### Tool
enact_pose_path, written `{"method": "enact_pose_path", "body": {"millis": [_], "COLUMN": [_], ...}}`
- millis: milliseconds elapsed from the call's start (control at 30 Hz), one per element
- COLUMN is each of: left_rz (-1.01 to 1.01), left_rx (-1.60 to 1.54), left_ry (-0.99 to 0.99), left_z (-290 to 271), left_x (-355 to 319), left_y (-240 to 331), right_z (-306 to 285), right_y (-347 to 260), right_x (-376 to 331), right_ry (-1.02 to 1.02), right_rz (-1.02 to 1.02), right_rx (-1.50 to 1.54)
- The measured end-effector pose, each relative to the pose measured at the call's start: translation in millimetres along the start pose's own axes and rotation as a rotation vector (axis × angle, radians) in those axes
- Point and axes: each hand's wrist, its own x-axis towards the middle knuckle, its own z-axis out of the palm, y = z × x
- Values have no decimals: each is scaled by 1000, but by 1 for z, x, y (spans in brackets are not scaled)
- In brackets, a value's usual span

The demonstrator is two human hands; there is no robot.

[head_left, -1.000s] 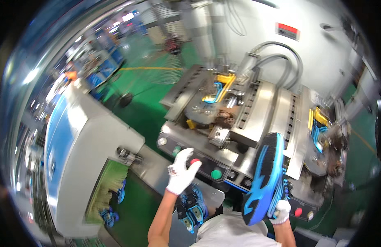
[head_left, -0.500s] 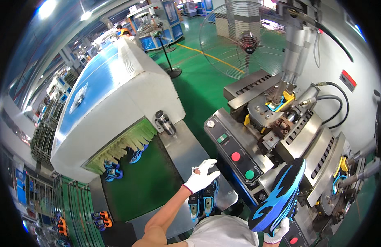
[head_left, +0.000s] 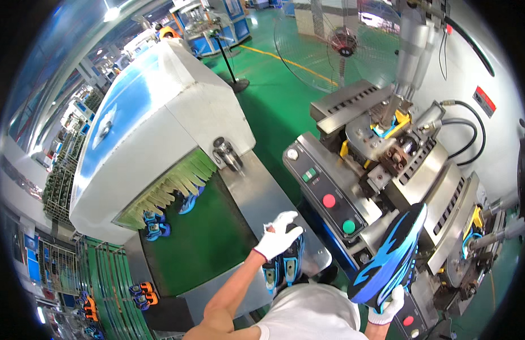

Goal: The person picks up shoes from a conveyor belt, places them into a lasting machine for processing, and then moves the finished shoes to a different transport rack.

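Note:
My right hand [head_left: 389, 307], in a white glove, grips a black and blue sports shoe [head_left: 390, 258] near its lower end, with the patterned sole facing up. My left hand [head_left: 278, 237], in a white glove with a torn patch at the back of the fingers, is stretched out, thumb and fingers apart. Just below it a pair of black and blue shoes [head_left: 289, 266] stands side by side on the metal ledge [head_left: 257, 195]. The glove partly hides them, and whether it touches them I cannot tell.
On the left, a green conveyor belt [head_left: 200, 249] carries blue shoes [head_left: 156, 225] out under a bristle curtain [head_left: 166, 190]. A steel flask [head_left: 227, 154] stands on the ledge. At right is a pressing machine [head_left: 387, 158] with a button panel [head_left: 330, 195]. A large fan [head_left: 343, 42] stands behind it.
My left thumb and fingers have spread further apart above the pair of shoes. My right hand and its shoe have shifted slightly right and up in view. The whole view has tilted slightly.

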Motion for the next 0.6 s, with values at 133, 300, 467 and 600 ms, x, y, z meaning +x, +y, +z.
{"method": "enact_pose_path", "body": {"millis": [133, 300, 467, 600], "left_rz": [-19, -128, -507, -565], "left_rx": [146, 222, 317, 354], "left_ry": [-61, 88, 279, 252], "left_z": [-3, 14, 42, 75], "left_x": [-1, -32, -107, -136], "left_y": [19, -13, -56, -88], "right_z": [10, 19, -17, -1], "right_y": [-4, -14, -12, -16], "right_x": [-8, -19, -26, -27], "right_ry": [47, 177, 174, 123], "right_rz": [-6, -3, -39, -26], "right_rx": [-7, -65, -191, -192]}}
